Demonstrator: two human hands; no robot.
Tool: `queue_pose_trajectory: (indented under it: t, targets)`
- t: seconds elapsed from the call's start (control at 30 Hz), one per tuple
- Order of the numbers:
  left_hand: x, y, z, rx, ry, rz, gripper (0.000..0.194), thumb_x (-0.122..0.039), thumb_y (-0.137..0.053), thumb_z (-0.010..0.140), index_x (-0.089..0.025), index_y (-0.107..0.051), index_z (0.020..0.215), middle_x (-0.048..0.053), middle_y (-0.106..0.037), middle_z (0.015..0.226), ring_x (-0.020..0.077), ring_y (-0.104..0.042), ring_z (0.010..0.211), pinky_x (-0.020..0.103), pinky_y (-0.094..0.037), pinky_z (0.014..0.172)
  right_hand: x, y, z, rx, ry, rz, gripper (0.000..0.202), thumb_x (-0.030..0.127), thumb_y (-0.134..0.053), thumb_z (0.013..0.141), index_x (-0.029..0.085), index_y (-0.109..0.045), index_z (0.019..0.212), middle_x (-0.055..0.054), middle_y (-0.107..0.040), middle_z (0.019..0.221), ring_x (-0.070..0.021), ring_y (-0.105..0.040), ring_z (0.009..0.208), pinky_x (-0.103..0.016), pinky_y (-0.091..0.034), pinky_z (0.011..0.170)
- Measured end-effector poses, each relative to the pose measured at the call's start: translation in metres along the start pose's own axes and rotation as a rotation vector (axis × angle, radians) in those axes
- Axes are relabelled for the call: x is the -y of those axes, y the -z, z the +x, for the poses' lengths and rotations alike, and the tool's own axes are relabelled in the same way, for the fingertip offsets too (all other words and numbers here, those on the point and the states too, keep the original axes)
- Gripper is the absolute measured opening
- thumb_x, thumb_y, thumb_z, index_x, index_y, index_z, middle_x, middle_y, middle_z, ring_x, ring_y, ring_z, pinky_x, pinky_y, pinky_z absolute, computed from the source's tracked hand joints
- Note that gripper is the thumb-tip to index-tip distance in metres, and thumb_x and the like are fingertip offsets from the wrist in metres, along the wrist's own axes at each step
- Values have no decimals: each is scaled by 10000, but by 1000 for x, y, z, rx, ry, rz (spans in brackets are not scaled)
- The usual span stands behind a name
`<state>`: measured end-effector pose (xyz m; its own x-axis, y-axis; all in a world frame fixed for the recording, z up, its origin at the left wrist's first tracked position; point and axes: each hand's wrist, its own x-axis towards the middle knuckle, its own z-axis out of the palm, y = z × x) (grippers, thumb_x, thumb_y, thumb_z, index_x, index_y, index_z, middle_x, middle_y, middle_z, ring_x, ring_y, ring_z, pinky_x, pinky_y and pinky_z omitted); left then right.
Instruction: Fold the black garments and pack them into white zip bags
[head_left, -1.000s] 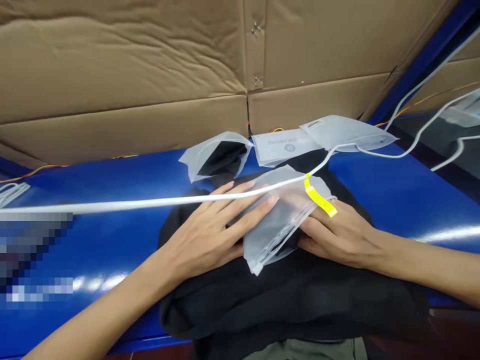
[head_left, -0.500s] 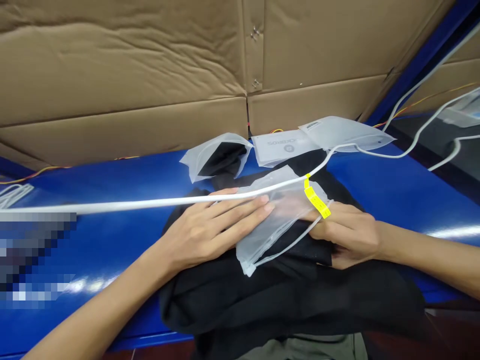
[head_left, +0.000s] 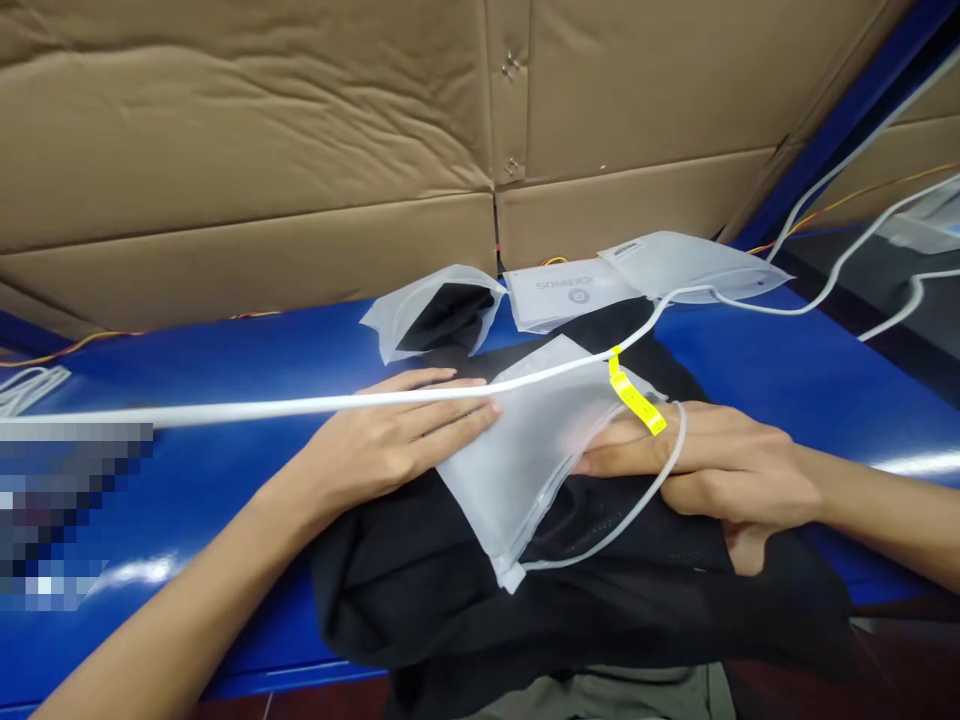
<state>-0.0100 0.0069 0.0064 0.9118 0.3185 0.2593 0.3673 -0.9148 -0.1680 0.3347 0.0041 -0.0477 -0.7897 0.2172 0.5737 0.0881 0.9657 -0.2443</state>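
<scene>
Rests the left hand [head_left: 375, 440] on the left side of the frosted zip bag [head_left: 510, 460], with fingers straight and close together; cannot tell whether pinching the film from beneath. Has the right hand [head_left: 750, 470] partly inside the same bag's gaping mouth, with fingertips blurred behind film and other fingers curled below; cannot tell whether grasping cloth. Sets the bag aslant on top of the black garment [head_left: 450, 590], with black fabric showing within the mouth and the near lip bowed across the right hand. Shows, farther back, an open pouch [head_left: 390, 310] holding black cloth [head_left: 450, 310], then a printed white packet [head_left: 555, 295] overlapped by another pouch [head_left: 690, 260]. Leaves blue tabletop [head_left: 285, 360] visible on both sides of the garment, with cardboard [head_left: 262, 120] closing off the back. Crosses above the bag's upper part with a white cable [head_left: 262, 407] bearing a yellow tag [head_left: 637, 403].
</scene>
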Motion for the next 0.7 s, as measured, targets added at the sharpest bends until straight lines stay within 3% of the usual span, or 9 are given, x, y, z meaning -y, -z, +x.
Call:
queue_pose_trajectory:
  t: [0.07,0.13,0.17,0.23,0.33,0.4,0.5,0.7]
  targets:
    - [5,-4,-4,-40,5,-14,599,-25,-413,1095,-238,-415,1656,90,-703,1478,220,-593,1467,450,-457,1281,1,2,4,-58,97,32,378,283,-400,1086,236,-630,789,-162,-799,1236,-250,-693,1333,-390,-626,1054]
    - [11,-8,-8,-80,16,-10,613,-49,-415,1101,-270,-397,1672,87,-698,1487,239,-596,1465,448,-495,1248,1,4,8,-49,201,52,244,221,-452,1070,173,-688,1027,-216,-766,1292,-282,-659,1380,-425,-635,1049]
    - [14,-11,-9,-85,21,0,611,-60,-427,1100,-280,-401,1670,91,-695,1490,249,-608,1453,447,-519,1224,2,5,9,-122,247,23,218,192,-497,1044,164,-691,1140,-208,-778,1254,-289,-692,1333,-454,-648,1026]
    - [16,-13,-10,-83,28,30,615,-70,-461,1088,-283,-412,1663,111,-697,1485,264,-641,1417,449,-554,1184,2,3,12,-153,190,-27,322,110,-575,977,177,-703,1265,-179,-781,1224,-285,-705,1309,-449,-646,1019]
    - [8,-13,-4,-102,4,84,612,-131,-522,1071,-221,-403,1664,152,-713,1451,284,-662,1391,463,-545,1192,4,-1,13,-149,184,-48,350,64,-636,934,156,-739,1255,-191,-756,1264,-290,-694,1313,-422,-632,1008]
    - [-2,-11,2,-112,-34,108,593,-177,-532,1080,-166,-404,1659,165,-706,1459,282,-664,1389,440,-527,1210,5,-3,12,-131,180,-31,313,94,-627,971,170,-744,1251,-201,-714,1371,-283,-661,1358,-423,-614,1027]
    - [-12,-9,5,-73,-54,102,557,-99,-461,1086,-137,-424,1641,162,-661,1518,266,-636,1423,390,-528,1197,7,-2,11,-82,148,-16,343,138,-530,1044,222,-725,1313,-202,-641,1501,-263,-587,1451,-423,-592,1058]
    - [-1,-13,1,-7,-5,-41,467,-93,-410,1110,-151,-502,1565,147,-676,1504,257,-688,1357,351,-599,1092,8,11,16,-17,66,172,349,69,-503,993,180,-747,1216,-198,-668,1486,-269,-584,1463,-469,-551,1134]
